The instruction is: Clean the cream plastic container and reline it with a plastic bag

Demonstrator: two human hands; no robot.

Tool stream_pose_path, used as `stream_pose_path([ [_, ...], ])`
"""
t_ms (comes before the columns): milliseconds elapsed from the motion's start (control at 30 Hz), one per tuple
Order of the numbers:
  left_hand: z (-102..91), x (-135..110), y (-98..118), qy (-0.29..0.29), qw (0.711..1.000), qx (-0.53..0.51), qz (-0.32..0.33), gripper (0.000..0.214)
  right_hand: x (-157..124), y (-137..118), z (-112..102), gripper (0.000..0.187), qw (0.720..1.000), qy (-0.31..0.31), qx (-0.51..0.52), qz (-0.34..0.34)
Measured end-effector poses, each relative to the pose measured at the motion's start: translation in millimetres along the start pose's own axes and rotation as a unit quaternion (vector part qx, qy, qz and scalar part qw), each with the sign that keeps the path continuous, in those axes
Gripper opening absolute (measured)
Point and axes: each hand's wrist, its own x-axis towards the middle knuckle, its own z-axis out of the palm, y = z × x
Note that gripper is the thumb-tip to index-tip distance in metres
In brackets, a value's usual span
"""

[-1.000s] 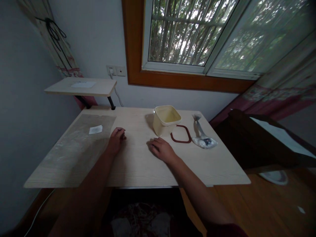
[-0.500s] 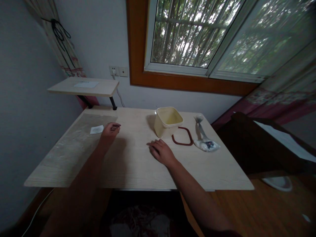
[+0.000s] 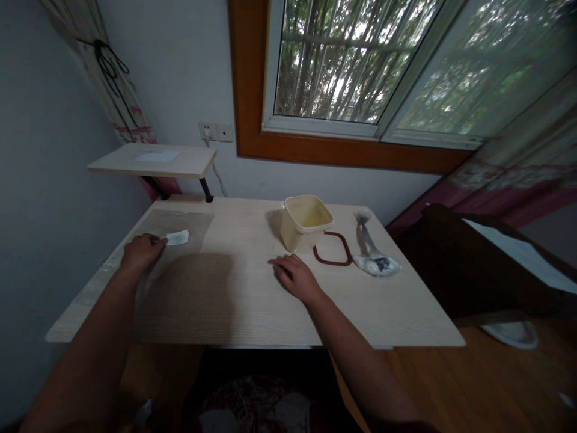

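My left hand (image 3: 142, 251) is closed in a pinch over the clear plastic sheet (image 3: 198, 225) at the left of the table. Its fingertips meet the left edge of a small white paper slip (image 3: 177, 237); whether they grip the slip, the plastic or something smaller is hidden. My right hand (image 3: 296, 276) rests palm down on the tabletop, index finger stretched out, holding nothing. Just beyond it stands a cream square plastic tub (image 3: 295, 231), open at the top. Beside the tub lies a reddish-brown, squarish open loop (image 3: 347, 246).
A knotted clear plastic bag (image 3: 378, 264) with white contents lies at the right of the pale wooden table (image 3: 252, 313). A raised shelf (image 3: 189, 162) with a paper on it stands at the back left. Wall and window are behind, dark furniture (image 3: 487, 264) to the right.
My left hand has moved left, from right of the white slip to its left edge. My right hand, the tub, the loop and the knotted bag stay put.
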Motion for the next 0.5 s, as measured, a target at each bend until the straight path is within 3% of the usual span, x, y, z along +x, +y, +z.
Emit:
stream_pose_path([
  [167, 4.0, 9.0, -0.8, -0.027, 0.998, 0.052, 0.007, 0.045, -0.3, 1.3, 0.3, 0.031, 1.000, 0.000, 0.009, 0.004],
  [500, 11.7, 18.3, -9.5, -0.044, 0.999, -0.002, -0.006, 0.041, -1.0, 2.9, -0.2, 0.034, 1.000, -0.001, -0.005, 0.007],
])
